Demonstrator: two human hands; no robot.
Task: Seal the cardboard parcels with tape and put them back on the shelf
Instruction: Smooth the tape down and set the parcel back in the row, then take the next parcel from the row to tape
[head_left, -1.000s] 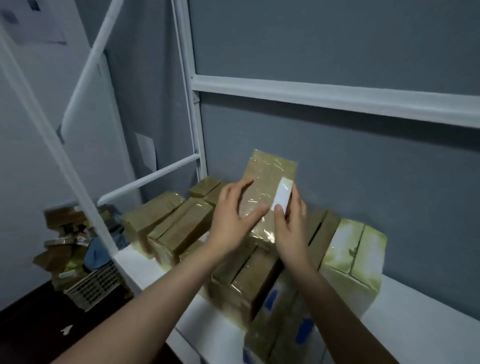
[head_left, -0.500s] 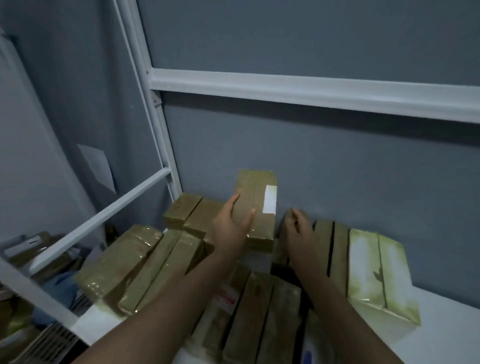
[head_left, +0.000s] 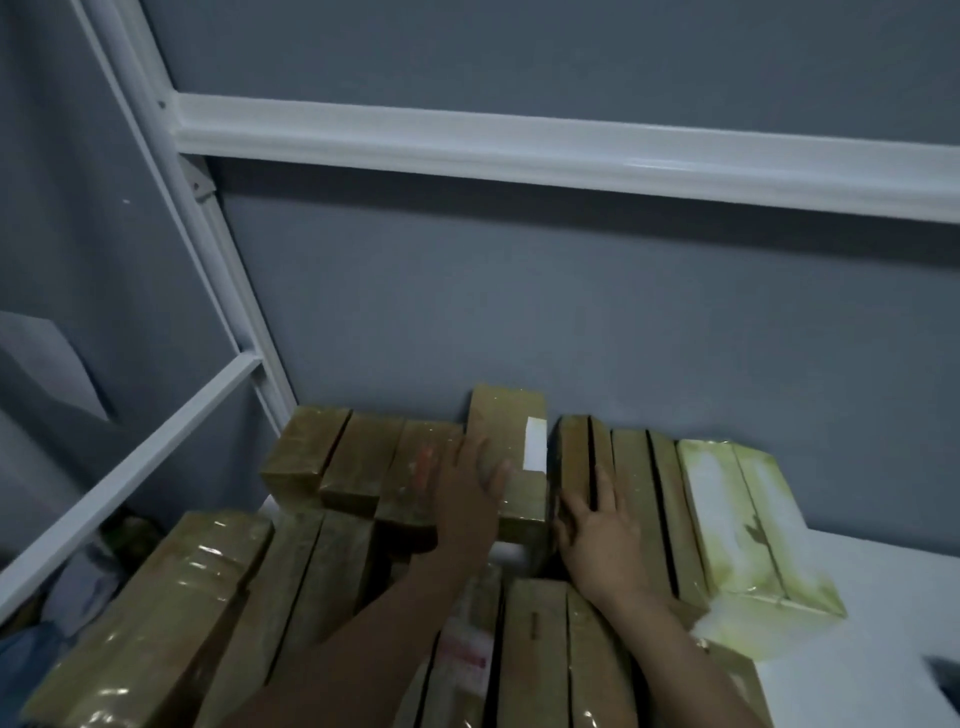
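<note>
Front row of taped parcels (head_left: 535, 649) sits closest. Left hand (head_left: 467, 504) lies flat, fingers relaxed, on the labelled parcel (head_left: 506, 426), prob nudging it into its slot on the shelf (head_left: 893, 597). Right hand (head_left: 602, 530) rests flat on the neighbour parcels (head_left: 631, 467), gripping nothing, imo keeping the gap steady. Grey wall (head_left: 519, 312) at the back.

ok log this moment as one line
step: shelving | left hand: touches labelled parcel, back row | right hand: flat on next parcel | shelf: many parcels
</note>
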